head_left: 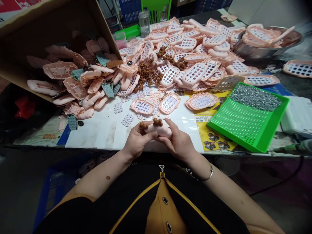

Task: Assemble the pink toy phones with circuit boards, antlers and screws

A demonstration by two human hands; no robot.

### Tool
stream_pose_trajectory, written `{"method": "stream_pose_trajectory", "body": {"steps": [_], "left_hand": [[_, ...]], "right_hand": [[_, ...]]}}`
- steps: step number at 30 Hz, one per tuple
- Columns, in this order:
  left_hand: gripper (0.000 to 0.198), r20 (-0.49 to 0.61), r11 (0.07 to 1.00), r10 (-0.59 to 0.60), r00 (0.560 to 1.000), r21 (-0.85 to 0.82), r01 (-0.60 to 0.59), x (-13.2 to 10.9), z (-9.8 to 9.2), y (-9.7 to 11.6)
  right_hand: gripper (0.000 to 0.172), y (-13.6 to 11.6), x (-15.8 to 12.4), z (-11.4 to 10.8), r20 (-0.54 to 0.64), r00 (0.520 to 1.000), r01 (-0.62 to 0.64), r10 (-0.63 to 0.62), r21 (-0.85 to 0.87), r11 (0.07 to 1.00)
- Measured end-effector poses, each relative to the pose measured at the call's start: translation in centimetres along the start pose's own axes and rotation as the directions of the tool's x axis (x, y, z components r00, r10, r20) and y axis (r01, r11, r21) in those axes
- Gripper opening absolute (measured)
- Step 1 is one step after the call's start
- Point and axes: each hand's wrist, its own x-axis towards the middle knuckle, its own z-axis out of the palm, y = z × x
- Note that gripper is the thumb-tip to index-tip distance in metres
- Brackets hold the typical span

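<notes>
Low over the front of the table, both my hands hold one pale pink plastic toy phone shell (162, 130) with brown rounded knobs (158, 122) along its upper edge. My left hand (136, 140) is closed on its left end, the thumb lying across the front. My right hand (179, 140) grips the right end between thumb and fingers. The inside of the shell is hidden from me. Just beyond my hands lie small white keypads (128, 120) and three pink shell halves with keypad holes, one of them (170, 103) straight ahead.
A tilted cardboard box (107, 29) at left spills pink shells and green circuit boards (72, 122). Behind are heaped shells (190, 44) and brown pieces (147, 73). A green tray (258, 143) of screws (253, 97) stands right, a metal bowl (253, 50) behind it, a power tool (296, 148) at the edge.
</notes>
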Motion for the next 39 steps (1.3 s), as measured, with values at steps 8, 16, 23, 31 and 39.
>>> {"method": "stream_pose_trajectory", "body": {"steps": [8,16,23,31,39], "left_hand": [[0.052,0.139,0.853,0.234,0.962,0.446,-0.272,-0.1,0.6,0.4],[0.074,0.316,0.289,0.115,0.942,0.896,-0.336,-1.0,1.1,-0.6],[0.075,0.285,0.305,0.128,0.95,0.9,-0.312,-1.0,1.6,-0.8],[0.063,0.1,0.974,-0.206,0.973,0.117,0.194,1.4,-2.6,-0.9],[0.075,0.223,0.987,-0.064,0.973,0.155,0.029,0.8,-4.6,-1.0]], "right_hand": [[0.044,-0.2,-0.5,0.9,-0.11,0.979,-0.138,0.171,0.259,0.956],[0.043,-1.4,0.8,2.2,-0.012,0.774,-0.421,0.633,0.737,0.529],[0.049,-1.8,1.2,2.4,-0.025,0.74,-0.455,0.672,0.717,0.528],[0.061,-0.6,1.0,0.1,0.185,0.955,-0.247,0.23,0.076,0.966],[0.052,-2.2,0.9,-0.2,0.096,0.989,0.103,-0.113,0.1,0.99]]}}
